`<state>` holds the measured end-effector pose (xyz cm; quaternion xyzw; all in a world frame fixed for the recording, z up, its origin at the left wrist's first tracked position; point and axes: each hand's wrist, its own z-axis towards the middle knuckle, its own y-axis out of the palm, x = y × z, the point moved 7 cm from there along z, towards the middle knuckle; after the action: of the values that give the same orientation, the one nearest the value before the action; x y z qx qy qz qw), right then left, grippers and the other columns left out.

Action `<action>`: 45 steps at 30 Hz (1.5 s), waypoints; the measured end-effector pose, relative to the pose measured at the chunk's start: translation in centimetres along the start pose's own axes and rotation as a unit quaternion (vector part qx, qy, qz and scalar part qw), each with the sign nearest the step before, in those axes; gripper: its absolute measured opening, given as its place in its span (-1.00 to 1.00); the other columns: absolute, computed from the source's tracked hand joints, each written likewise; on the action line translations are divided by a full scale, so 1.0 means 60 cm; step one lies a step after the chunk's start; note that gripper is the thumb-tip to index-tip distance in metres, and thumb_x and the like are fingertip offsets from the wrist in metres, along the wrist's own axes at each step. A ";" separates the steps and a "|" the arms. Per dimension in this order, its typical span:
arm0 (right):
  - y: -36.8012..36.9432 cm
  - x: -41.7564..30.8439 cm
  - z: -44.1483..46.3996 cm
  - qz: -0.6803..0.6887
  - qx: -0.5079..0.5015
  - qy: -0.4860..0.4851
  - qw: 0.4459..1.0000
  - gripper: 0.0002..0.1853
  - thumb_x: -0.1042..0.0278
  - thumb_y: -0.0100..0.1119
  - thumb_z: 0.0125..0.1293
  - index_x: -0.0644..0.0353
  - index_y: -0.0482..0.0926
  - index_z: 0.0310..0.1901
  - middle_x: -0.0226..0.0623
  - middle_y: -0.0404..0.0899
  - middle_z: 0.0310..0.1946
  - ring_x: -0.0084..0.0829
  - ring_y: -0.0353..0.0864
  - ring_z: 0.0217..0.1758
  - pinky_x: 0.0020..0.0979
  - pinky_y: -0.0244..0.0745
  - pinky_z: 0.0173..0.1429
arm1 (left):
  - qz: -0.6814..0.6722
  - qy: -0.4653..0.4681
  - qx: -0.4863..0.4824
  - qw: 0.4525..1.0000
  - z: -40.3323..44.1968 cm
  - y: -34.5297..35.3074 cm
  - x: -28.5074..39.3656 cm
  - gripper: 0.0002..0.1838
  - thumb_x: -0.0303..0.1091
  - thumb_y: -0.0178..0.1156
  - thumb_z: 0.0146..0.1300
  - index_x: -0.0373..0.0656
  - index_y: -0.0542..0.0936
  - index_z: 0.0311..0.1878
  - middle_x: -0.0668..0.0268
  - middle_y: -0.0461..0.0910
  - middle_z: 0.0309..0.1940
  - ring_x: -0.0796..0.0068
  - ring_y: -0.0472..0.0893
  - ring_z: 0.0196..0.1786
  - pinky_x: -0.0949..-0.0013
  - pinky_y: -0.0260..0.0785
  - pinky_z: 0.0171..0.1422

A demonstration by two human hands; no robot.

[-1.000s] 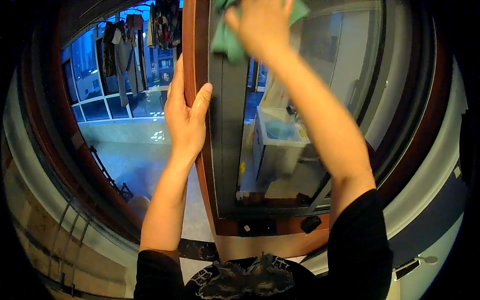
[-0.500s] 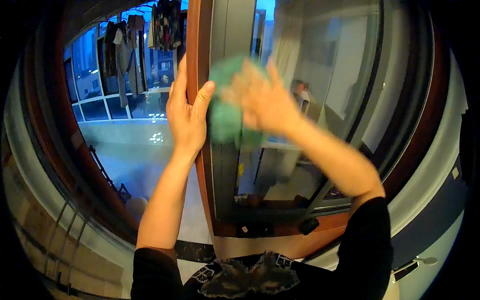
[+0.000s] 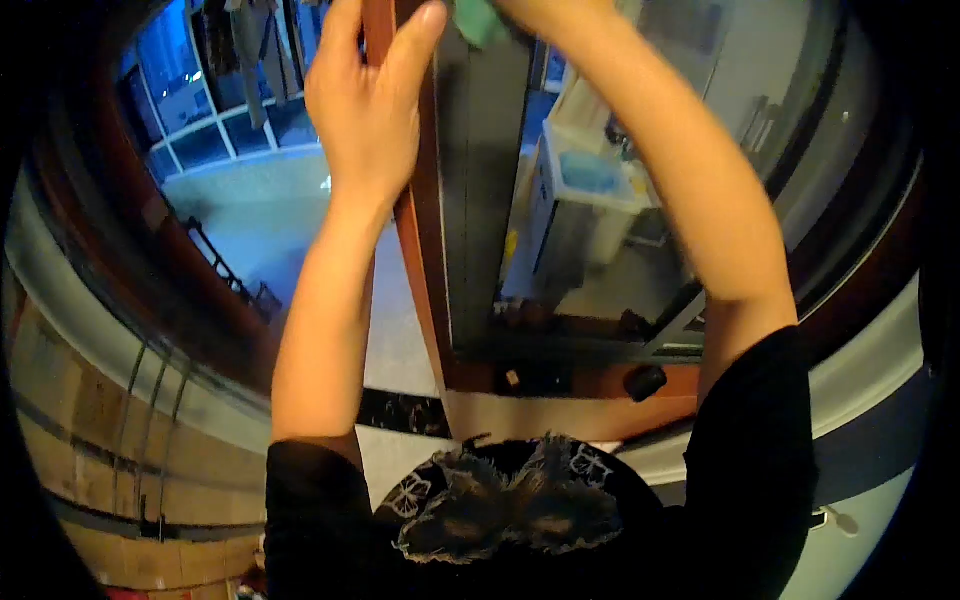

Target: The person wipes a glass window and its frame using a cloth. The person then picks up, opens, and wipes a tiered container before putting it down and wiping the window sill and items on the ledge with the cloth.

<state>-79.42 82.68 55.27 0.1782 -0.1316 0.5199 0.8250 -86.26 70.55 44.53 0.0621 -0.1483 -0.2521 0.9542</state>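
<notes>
The left hand (image 3: 365, 115) is closed around the wood edge (image 3: 425, 250) of the door, with the thumb on the side of the dark frame (image 3: 485, 180) and the fingers on the opposite side; the fingertips go out of the view at the top. The right hand (image 3: 560, 12) is mostly cut by the top border — only its lower part near the wrist is visible, so I cannot tell if its fingers are apart or together; the green cloth (image 3: 478, 22) is just beside this hand, in front of the upper part of the dark frame, and its top is also cut; how the hand holds it, I cannot tell. The right forearm crosses in front of the glass (image 3: 610, 280); in this glass one sees a blue basin (image 3: 588, 172) on a white cabinet (image 3: 575, 225). Below the door, a small black object (image 3: 645, 382) is at the wood sill (image 3: 680, 378); what it is, is not clear. On the left side, beyond the wood edge, some clothes (image 3: 262, 50) hang before the windows (image 3: 200, 145); lower down, a dark rack (image 3: 215, 255) stands near the door opening — the person's black shirt (image 3: 520, 540) fills the bottom.
</notes>
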 end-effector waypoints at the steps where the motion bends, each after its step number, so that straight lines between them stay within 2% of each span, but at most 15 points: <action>1: -0.025 -0.028 -0.058 0.021 -0.052 -0.019 0.998 -0.29 -0.07 0.16 0.33 0.14 0.38 0.43 0.00 0.20 0.54 0.26 0.06 0.60 0.34 -0.06 0.58 | -0.040 0.036 -0.009 0.999 0.002 0.000 0.002 -0.42 -0.36 0.27 0.45 -0.34 0.41 0.46 0.16 0.54 0.32 0.40 0.52 0.32 0.40 0.30 0.44; 4: -0.072 -0.103 -0.243 0.057 -0.167 -0.034 0.984 -0.34 -0.05 0.11 0.39 0.13 0.39 0.42 -0.01 0.26 0.51 0.25 0.13 0.57 0.27 0.01 0.59 | -0.090 0.071 -0.016 0.993 0.007 -0.003 0.002 -0.45 -0.45 0.22 0.46 -0.37 0.39 0.46 0.15 0.58 0.24 0.43 0.56 0.24 0.40 0.38 0.35; 6: -0.087 -0.153 -0.385 0.104 -0.211 -0.029 0.972 -0.42 0.10 0.30 0.13 -0.25 0.61 0.27 -0.37 0.44 0.40 0.06 0.31 0.41 0.23 0.18 0.45 | -0.104 0.072 -0.036 0.991 0.010 -0.008 -0.004 -0.47 -0.42 0.23 0.46 -0.36 0.43 0.43 0.18 0.62 0.18 0.45 0.60 0.17 0.40 0.42 0.28; 8: -0.105 -0.204 -0.521 0.115 -0.232 -0.011 0.966 -0.38 0.16 0.28 0.21 -0.36 0.52 0.36 -0.39 0.48 0.16 0.06 0.27 0.42 0.24 0.14 0.47 | -0.106 0.077 -0.054 0.990 0.009 -0.007 0.002 -0.48 -0.40 0.24 0.46 -0.35 0.44 0.42 0.20 0.63 0.15 0.46 0.61 0.14 0.40 0.43 0.26; 17: -0.203 -0.276 -0.720 0.211 -0.364 0.045 0.906 -0.49 0.30 0.17 0.24 -0.24 0.65 0.25 -0.40 0.45 0.01 -0.05 0.34 0.27 0.03 0.26 0.43 | -0.047 0.095 -0.071 0.992 -0.002 0.000 0.004 -0.52 -0.30 0.27 0.47 -0.20 0.52 0.39 0.31 0.66 0.10 0.51 0.63 0.08 0.45 0.45 0.19; 24: -0.251 -0.285 -0.817 0.250 -0.458 -0.007 0.853 -0.55 0.31 0.20 0.22 -0.09 0.64 0.19 -0.47 0.48 0.16 -0.21 0.33 0.45 -0.04 0.28 0.52 | 0.081 0.158 -0.086 0.980 -0.011 0.007 0.039 -0.49 -0.20 0.29 0.48 -0.17 0.52 0.41 0.27 0.63 0.22 0.42 0.61 0.23 0.36 0.42 0.32; 28: -0.250 -0.273 -0.805 0.292 -0.570 0.013 0.768 -0.55 0.35 0.20 0.21 -0.04 0.65 0.18 -0.48 0.50 0.25 -0.19 0.31 0.48 -0.08 0.29 0.53 | 0.121 -0.064 0.102 0.985 0.028 -0.048 0.003 -0.47 -0.15 0.31 0.47 -0.17 0.54 0.40 0.27 0.62 0.23 0.40 0.60 0.25 0.35 0.41 0.36; 30: -0.263 -0.239 -0.800 0.276 -0.566 0.043 0.776 -0.53 0.37 0.24 0.19 -0.03 0.65 0.19 -0.47 0.52 0.26 -0.17 0.32 0.47 -0.07 0.33 0.49 | 0.250 0.142 0.006 0.958 0.027 -0.057 -0.004 -0.44 -0.12 0.34 0.44 -0.18 0.54 0.39 0.26 0.62 0.23 0.41 0.59 0.27 0.34 0.39 0.39; 31: -0.271 -0.217 -0.798 0.258 -0.559 0.072 0.785 -0.51 0.39 0.27 0.16 -0.02 0.65 0.19 -0.47 0.53 0.27 -0.16 0.34 0.45 -0.06 0.36 0.46 | 0.249 0.140 0.005 0.958 0.046 -0.024 0.050 -0.44 -0.12 0.34 0.44 -0.18 0.54 0.39 0.26 0.62 0.23 0.41 0.59 0.27 0.34 0.39 0.39; 32: -0.282 -0.204 -0.796 0.257 -0.560 0.073 0.784 -0.51 0.39 0.27 0.16 -0.02 0.65 0.19 -0.47 0.53 0.27 -0.16 0.34 0.45 -0.06 0.36 0.46 | 0.187 -0.204 0.141 0.951 0.074 -0.012 0.081 -0.42 -0.09 0.35 0.43 -0.17 0.54 0.39 0.25 0.61 0.24 0.40 0.58 0.28 0.32 0.38 0.41; 34: -0.309 -0.169 -0.801 0.201 -0.598 0.087 0.771 -0.47 0.47 0.28 0.10 -0.05 0.66 0.19 -0.48 0.53 0.26 -0.13 0.34 0.45 -0.07 0.37 0.46 | 0.099 -0.521 0.254 0.809 0.003 -0.025 0.040 -0.40 -0.05 0.37 0.41 -0.16 0.54 0.39 0.23 0.61 0.25 0.39 0.57 0.30 0.31 0.36 0.43; 35: -0.323 -0.149 -0.805 0.188 -0.610 0.119 0.760 -0.45 0.53 0.24 0.09 -0.07 0.68 0.17 -0.47 0.55 0.26 -0.11 0.36 0.43 -0.13 0.39 0.45 | 0.091 -0.285 0.143 0.943 0.009 -0.051 -0.004 -0.35 0.04 0.39 0.36 -0.10 0.55 0.39 0.19 0.61 0.24 0.30 0.56 0.32 0.26 0.33 0.46; 36: -0.337 -0.127 -0.818 0.164 -0.618 0.150 0.754 -0.44 0.55 0.24 0.07 -0.07 0.67 0.17 -0.47 0.56 0.27 -0.12 0.37 0.42 -0.14 0.40 0.45 | 0.076 -0.024 0.020 0.997 0.007 -0.050 0.006 -0.31 0.14 0.41 0.31 -0.03 0.56 0.40 0.14 0.61 0.23 0.22 0.55 0.33 0.22 0.29 0.48; 42: -0.407 0.000 -0.820 0.087 -0.632 0.299 0.710 -0.44 0.63 0.24 0.04 0.01 0.70 0.13 -0.29 0.66 0.19 -0.05 0.49 0.29 -0.18 0.41 0.44 | 0.006 -0.035 -0.109 0.993 0.029 -0.054 -0.008 -0.16 -0.12 0.16 0.56 -0.41 -0.01 0.62 -0.06 0.17 0.58 0.16 0.34 0.52 0.20 0.17 0.62; 45: -0.420 0.032 -0.817 0.066 -0.615 0.364 0.696 -0.52 0.63 0.21 0.08 0.06 0.74 0.07 -0.20 0.70 0.13 -0.03 0.57 0.20 -0.18 0.44 0.41 | 0.027 0.012 -0.073 0.997 0.032 -0.061 -0.001 -0.28 -0.17 0.21 0.51 -0.38 0.18 0.53 0.00 0.30 0.50 0.23 0.40 0.46 0.26 0.19 0.58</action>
<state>-54.26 95.40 7.87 -0.5814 -0.1231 0.4005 0.6975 -88.64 67.32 45.64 -0.0089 -0.1199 -0.2362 0.9643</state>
